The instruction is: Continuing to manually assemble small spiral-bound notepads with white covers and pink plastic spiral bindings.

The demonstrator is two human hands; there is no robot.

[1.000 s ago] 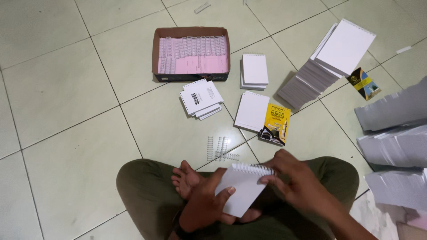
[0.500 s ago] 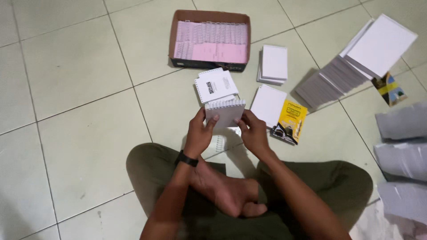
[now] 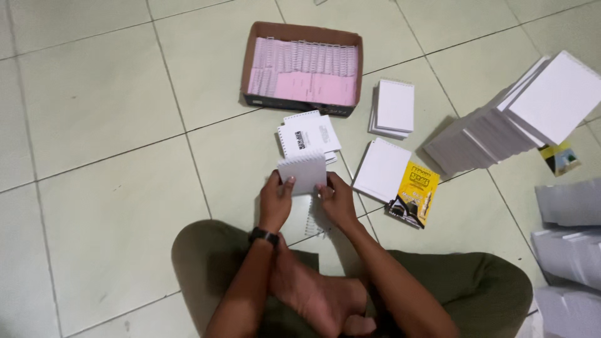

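Both grips pinch small white notepad [image 3: 303, 173]: left hand [image 3: 276, 201] left edge, right hand [image 3: 337, 199] right edge.

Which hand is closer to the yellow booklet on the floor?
Right. The right hand is just left of the yellow booklet; the left hand is farther left, across the notepad.

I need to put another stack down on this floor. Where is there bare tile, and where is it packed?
Bare tile lies left of the cardboard box and the left hand. It is crowded right of the right hand: notebook piles, the fanned white stack.
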